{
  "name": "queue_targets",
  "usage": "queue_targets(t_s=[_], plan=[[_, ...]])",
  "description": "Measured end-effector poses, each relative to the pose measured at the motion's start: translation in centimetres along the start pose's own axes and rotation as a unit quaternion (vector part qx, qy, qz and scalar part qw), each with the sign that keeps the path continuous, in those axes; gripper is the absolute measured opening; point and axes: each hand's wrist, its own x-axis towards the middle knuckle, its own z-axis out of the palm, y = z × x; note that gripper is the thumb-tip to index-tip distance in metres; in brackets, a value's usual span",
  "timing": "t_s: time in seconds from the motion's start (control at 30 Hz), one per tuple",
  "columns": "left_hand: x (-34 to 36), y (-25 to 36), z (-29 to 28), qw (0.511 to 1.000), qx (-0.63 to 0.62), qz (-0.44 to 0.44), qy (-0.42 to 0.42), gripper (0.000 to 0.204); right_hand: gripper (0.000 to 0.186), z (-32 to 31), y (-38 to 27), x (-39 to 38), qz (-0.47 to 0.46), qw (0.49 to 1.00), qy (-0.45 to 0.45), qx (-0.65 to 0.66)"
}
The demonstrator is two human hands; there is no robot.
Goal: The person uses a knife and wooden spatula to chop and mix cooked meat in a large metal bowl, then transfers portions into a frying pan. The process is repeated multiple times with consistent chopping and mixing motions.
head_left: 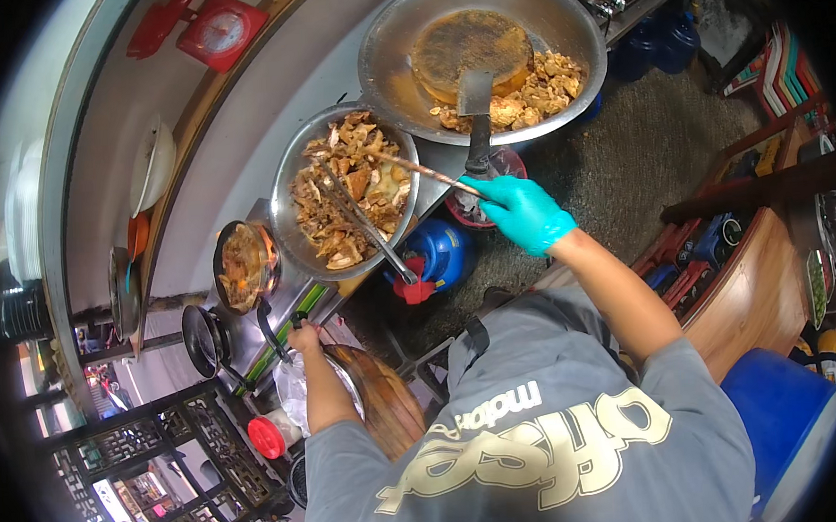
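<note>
My right hand [521, 212], in a teal glove, is closed around long wooden chopsticks [423, 170]. Their tips touch chopped cooked meat [352, 175] in a steel bowl [281, 216]. Metal tongs [359, 217] lean across this bowl. My bare left hand [305, 337] is closed at a black knob [298, 317] on the stove's front edge, beside the handle of a pan [270, 330]. Meat pieces [244, 265] cook in that pan, with flame at its side. A cleaver [475, 95] rests over the rim of a large steel basin [376, 84], near my right hand.
A round chopping block [471, 52] and more chopped meat [551, 84] are in the basin. Below the counter stand a blue gas cylinder [446, 250] and a red bin [472, 209]. An empty black pan [203, 340] is at the left. A red scale [222, 30] sits on the shelf.
</note>
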Motion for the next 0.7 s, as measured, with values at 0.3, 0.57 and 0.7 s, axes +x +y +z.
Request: queue_targets(t_s=[0.3,0.57,0.7], plan=[[1.3,-1.9,-0.3,0.957,0.232,0.157,0.078,0.023,0.042,3.5,-1.1,1.9,-0.010,0.999,-0.047,-0.004],[2.5,-3.4,-0.4,0.950,0.272,0.130,0.082,0.045,0.045,3.1,-1.0,3.3,-0.008,0.998,-0.067,-0.014],[2.9,-3.7,-0.6,0.959,0.238,0.139,0.072,0.045,0.045,3.5,-0.7,3.7,-0.024,0.997,-0.067,-0.014]])
